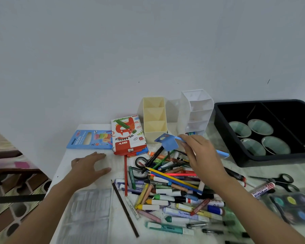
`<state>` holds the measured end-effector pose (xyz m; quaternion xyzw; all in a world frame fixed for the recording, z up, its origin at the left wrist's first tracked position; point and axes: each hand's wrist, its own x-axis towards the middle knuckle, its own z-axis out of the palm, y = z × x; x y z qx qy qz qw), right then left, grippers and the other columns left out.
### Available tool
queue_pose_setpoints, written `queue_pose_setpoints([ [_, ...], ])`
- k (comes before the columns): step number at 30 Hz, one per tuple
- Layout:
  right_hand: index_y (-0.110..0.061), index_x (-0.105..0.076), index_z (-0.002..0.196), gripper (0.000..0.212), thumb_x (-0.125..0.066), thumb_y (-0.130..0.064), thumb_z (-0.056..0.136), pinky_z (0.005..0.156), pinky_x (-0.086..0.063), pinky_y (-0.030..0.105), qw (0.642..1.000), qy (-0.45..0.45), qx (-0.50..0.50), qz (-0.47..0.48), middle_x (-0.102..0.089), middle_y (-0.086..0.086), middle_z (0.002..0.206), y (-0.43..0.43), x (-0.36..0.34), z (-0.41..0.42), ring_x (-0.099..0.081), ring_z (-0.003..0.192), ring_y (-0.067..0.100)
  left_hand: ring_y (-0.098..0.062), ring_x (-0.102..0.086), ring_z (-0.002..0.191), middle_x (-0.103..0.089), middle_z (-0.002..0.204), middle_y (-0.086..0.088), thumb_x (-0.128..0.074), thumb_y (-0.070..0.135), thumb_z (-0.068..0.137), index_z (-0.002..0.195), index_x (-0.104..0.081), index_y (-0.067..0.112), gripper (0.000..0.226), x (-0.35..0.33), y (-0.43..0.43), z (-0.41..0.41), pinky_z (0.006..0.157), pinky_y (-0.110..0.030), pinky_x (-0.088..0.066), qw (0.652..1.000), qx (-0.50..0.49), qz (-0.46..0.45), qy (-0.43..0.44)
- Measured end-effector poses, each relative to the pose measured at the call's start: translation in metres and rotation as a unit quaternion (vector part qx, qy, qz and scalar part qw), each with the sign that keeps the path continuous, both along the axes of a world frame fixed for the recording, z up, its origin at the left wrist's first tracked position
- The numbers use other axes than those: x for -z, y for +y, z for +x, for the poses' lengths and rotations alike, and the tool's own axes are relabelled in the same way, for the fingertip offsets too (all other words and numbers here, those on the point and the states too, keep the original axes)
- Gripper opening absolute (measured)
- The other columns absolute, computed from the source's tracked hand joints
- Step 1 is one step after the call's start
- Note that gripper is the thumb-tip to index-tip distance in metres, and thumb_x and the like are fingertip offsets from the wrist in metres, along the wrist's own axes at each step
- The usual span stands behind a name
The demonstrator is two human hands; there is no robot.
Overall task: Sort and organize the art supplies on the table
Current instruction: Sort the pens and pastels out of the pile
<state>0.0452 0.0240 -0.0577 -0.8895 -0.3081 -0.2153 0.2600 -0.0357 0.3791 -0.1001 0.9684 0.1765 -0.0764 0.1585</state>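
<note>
Hovering at centre frame, the right hand (199,155) pinches a blue box (167,143) between curled fingers and thumb, flap hanging open, just above the pile (169,189) of pens and crayons. Left hand (90,166) lies flat on the table (69,161), centre left, fingers spread and holding nothing.

I read the pencil box (89,140) as blue with multicoloured pencils printed on it, and the oil pastels box (128,136) as red and white with an orange cat and green squiggles. One organiser (155,118) is cream, the other organiser (195,111) white, and the tray (225,132) is black with pale green dishes (260,127). The carton (167,142) is light blue, the scissors (282,181) have black handles, and the pile (173,191) mixes yellow, blue, green, neon pink and white.
</note>
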Motion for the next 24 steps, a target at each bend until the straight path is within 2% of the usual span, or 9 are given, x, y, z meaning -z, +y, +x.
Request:
queue_pose_setpoints([
  [8, -0.018, -0.063, 0.128, 0.03, -0.05, -0.02, 0.102, 0.082, -0.051, 0.048, 0.999, 0.006, -0.003, -0.034, -0.069, 0.001, 0.11, 0.009, 0.009, -0.004, -0.062, 0.101, 0.024, -0.011, -0.038, 0.14, -0.044, 0.152, 0.011, -0.057, 0.05, 0.095, 0.144, -0.046, 0.035, 0.053, -0.002, 0.0, -0.001, 0.118, -0.042, -0.025, 0.999, 0.045, -0.024, -0.002],
  [12, -0.016, -0.064, 0.128, 0.028, -0.053, -0.016, 0.102, 0.083, -0.052, 0.05, 1.0, -0.007, -0.006, -0.021, -0.07, 0.002, 0.109, 0.012, 0.004, -0.004, -0.063, 0.1, 0.025, -0.01, -0.038, 0.138, -0.045, 0.149, 0.011, -0.056, 0.039, 0.099, 0.141, -0.05, 0.036, 0.043, -0.009, -0.002, 0.003, 0.115, -0.04, -0.024, 0.998, 0.059, 0.003, 0.002],
  [15, -0.013, -0.065, 0.126, 0.028, -0.051, -0.017, 0.101, 0.081, -0.054, 0.044, 0.999, -0.034, -0.018, 0.008, -0.071, 0.003, 0.105, 0.018, -0.007, -0.005, -0.063, 0.093, 0.023, -0.011, -0.039, 0.138, -0.045, 0.15, 0.01, -0.058, 0.032, 0.098, 0.141, -0.05, 0.035, 0.043, -0.015, -0.002, 0.008, 0.116, -0.04, -0.026, 0.998, 0.061, 0.005, 0.008],
  [17, -0.012, -0.065, 0.126, 0.027, -0.054, -0.015, 0.102, 0.081, -0.054, 0.038, 0.999, -0.021, -0.031, 0.036, -0.071, 0.004, 0.106, 0.026, -0.016, -0.004, -0.063, 0.094, 0.022, -0.011, -0.043, 0.135, -0.049, 0.147, 0.01, -0.061, 0.035, 0.097, 0.137, -0.054, 0.035, 0.041, -0.022, -0.005, 0.012, 0.114, -0.042, -0.031, 0.998, 0.058, 0.003, -0.025],
  [19, -0.014, -0.065, 0.126, 0.025, -0.054, -0.018, 0.103, 0.081, -0.053, 0.03, 0.995, 0.026, -0.039, 0.091, -0.071, 0.003, 0.107, 0.037, -0.028, -0.003, -0.063, 0.096, 0.016, -0.009, -0.049, 0.128, -0.057, 0.137, 0.012, -0.065, 0.045, 0.092, 0.129, -0.06, 0.036, 0.039, -0.036, -0.012, 0.016, 0.109, -0.044, -0.038, 0.992, 0.064, -0.053, -0.098],
  [20, -0.016, -0.065, 0.126, 0.025, -0.054, -0.019, 0.104, 0.08, -0.051, 0.024, 0.989, 0.056, -0.043, 0.128, -0.071, 0.001, 0.106, 0.043, -0.035, -0.002, -0.063, 0.095, 0.01, -0.004, -0.052, 0.123, -0.06, 0.13, 0.016, -0.065, 0.051, 0.088, 0.127, -0.061, 0.038, 0.041, -0.046, -0.019, 0.016, 0.106, -0.04, -0.042, 0.983, 0.069, -0.114, -0.123],
  [22, -0.02, -0.066, 0.122, 0.023, -0.053, -0.02, 0.104, 0.072, -0.044, 0.012, 0.97, 0.123, -0.053, 0.204, -0.071, -0.005, 0.101, 0.058, -0.048, 0.002, -0.061, 0.091, 0.001, 0.007, -0.056, 0.114, -0.062, 0.122, 0.025, -0.059, 0.059, 0.084, 0.126, -0.06, 0.043, 0.045, -0.072, -0.039, 0.015, 0.096, -0.024, -0.045, 0.952, 0.097, -0.262, -0.125],
  [24, -0.027, -0.066, 0.116, 0.02, -0.053, -0.02, 0.104, 0.068, -0.043, 0.011, 0.94, 0.19, -0.064, 0.278, -0.071, -0.01, 0.098, 0.075, -0.059, 0.008, -0.062, 0.088, 0.0, 0.009, -0.059, 0.113, -0.066, 0.122, 0.023, -0.053, 0.054, 0.091, 0.129, -0.059, 0.043, 0.04, -0.092, -0.057, 0.013, 0.09, -0.016, -0.044, 0.912, 0.115, -0.379, -0.103],
])
